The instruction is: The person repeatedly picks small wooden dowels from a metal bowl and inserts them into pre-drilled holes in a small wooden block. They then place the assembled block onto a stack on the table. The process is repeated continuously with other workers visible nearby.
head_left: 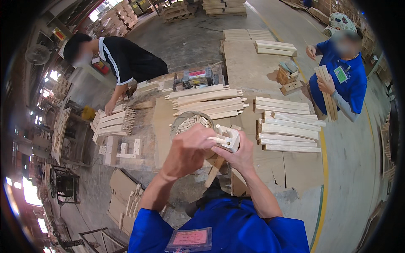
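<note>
My right hand (239,155) is wrapped round a pale wooden piece (231,143) whose end, drilled with holes, faces up. A wooden dowel (219,128) stands up at that end. From the left, my left hand (192,147) is closed, its fingers pinching another dowel (215,139) against the same end. How deep that dowel sits is hidden by my fingers. Just beyond my left hand is a round bowl (173,132) with many loose dowels (192,122) in it.
Long wooden slats (206,101) with pegged ends lie past the bowl. Stacked slats (291,130) lie on the right of the cardboard-covered table (263,166). At left, a person in black (130,57) touches pegged pieces (112,122); at right, a person in blue (346,76) holds slats.
</note>
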A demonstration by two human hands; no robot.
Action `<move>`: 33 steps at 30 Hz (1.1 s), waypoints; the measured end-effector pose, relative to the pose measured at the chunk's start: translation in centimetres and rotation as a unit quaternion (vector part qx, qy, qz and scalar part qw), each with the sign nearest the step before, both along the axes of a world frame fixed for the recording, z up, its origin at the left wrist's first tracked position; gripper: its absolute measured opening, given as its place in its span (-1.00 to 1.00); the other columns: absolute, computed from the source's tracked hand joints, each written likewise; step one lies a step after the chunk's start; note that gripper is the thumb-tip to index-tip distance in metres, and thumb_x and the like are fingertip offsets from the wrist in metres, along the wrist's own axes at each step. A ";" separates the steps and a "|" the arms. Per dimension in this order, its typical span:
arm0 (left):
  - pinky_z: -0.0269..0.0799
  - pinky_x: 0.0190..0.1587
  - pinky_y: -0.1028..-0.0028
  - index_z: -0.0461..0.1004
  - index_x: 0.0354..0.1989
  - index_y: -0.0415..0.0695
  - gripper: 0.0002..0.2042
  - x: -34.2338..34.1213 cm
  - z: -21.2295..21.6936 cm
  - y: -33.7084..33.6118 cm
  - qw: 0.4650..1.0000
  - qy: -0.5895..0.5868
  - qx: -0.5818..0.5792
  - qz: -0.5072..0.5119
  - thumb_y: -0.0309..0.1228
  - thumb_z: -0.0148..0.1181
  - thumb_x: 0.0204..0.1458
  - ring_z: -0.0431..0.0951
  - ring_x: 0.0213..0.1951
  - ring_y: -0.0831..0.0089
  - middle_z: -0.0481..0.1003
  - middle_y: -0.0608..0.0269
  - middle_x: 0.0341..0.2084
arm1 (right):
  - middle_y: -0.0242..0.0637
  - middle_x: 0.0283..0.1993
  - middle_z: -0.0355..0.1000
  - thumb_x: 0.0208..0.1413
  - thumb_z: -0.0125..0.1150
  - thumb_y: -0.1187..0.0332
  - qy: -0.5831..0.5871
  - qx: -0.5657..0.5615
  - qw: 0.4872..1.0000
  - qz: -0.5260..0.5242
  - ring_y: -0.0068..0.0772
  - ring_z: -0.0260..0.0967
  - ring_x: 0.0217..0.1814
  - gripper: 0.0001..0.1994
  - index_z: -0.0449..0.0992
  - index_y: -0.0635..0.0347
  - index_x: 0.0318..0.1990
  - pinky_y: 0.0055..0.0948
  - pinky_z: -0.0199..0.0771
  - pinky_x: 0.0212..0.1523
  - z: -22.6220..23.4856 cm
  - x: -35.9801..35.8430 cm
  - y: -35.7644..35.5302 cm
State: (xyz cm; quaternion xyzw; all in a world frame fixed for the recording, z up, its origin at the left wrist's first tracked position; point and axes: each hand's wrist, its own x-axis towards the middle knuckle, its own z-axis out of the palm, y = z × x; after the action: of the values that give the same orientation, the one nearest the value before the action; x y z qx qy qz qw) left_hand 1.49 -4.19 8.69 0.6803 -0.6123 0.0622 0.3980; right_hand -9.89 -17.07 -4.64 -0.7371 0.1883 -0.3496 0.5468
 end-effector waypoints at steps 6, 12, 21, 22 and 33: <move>0.44 -0.44 0.25 0.49 -0.28 -0.19 -0.91 -1.2 -0.4 -0.1 0.996 -0.022 0.088 -0.012 -0.56 0.24 0.04 0.51 -0.46 0.10 0.43 0.07 -0.46 | -0.11 -0.14 0.60 -0.26 0.68 0.20 0.009 -0.019 1.000 0.013 -0.26 0.61 -0.11 -0.28 0.44 0.28 0.08 -0.32 0.60 -0.07 0.4 -0.1 0.4; 0.46 -0.44 0.25 0.48 -0.31 -0.15 -0.85 -0.7 0.9 -1.4 0.988 -0.084 0.129 -0.019 -0.58 0.28 -0.08 0.51 -0.47 0.14 0.43 0.15 -0.47 | -0.09 -0.13 0.59 -0.24 0.66 0.23 0.016 -0.037 0.999 0.002 -0.18 0.62 -0.11 -0.31 0.45 0.26 0.08 -0.30 0.60 -0.08 0.5 -0.2 0.6; 0.44 -0.49 0.27 0.49 -0.30 -0.06 -0.80 -0.5 0.2 -1.8 0.986 -0.072 0.152 0.013 -0.53 0.33 -0.11 0.57 -0.47 0.12 0.48 0.19 -0.50 | -0.09 -0.18 0.58 -0.27 0.65 0.29 -0.004 -0.036 0.999 -0.020 -0.11 0.60 -0.16 -0.36 0.47 0.23 0.02 -0.27 0.59 -0.12 0.2 1.1 0.3; 0.43 -0.49 0.27 0.50 -0.30 -0.06 -0.82 -0.8 0.5 -1.8 0.986 -0.073 0.152 0.015 -0.53 0.33 -0.10 0.57 -0.47 0.13 0.48 0.19 -0.50 | -0.10 -0.17 0.58 -0.27 0.64 0.27 -0.003 -0.031 0.999 -0.016 -0.10 0.60 -0.15 -0.37 0.48 0.22 0.02 -0.26 0.59 -0.12 0.3 1.2 0.2; 0.49 -0.22 0.27 0.54 -0.14 -0.27 -0.84 -4.7 -13.1 -1.9 0.946 0.249 0.011 0.209 -0.49 0.20 0.14 0.54 -0.36 0.09 0.54 -0.01 -0.41 | -0.27 -0.23 0.57 -0.25 0.59 0.27 -0.054 0.095 0.989 -0.097 -0.51 0.51 -0.22 -0.43 0.48 0.29 -0.05 -0.43 0.55 -0.16 0.2 -6.4 -6.9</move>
State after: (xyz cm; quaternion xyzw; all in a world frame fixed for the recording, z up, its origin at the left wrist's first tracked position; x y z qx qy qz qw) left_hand -3.23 -6.12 -4.37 0.7914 -0.3383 -0.0342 0.5080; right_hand -16.24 -23.97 -4.48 -0.6400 0.2616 -0.4211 0.5871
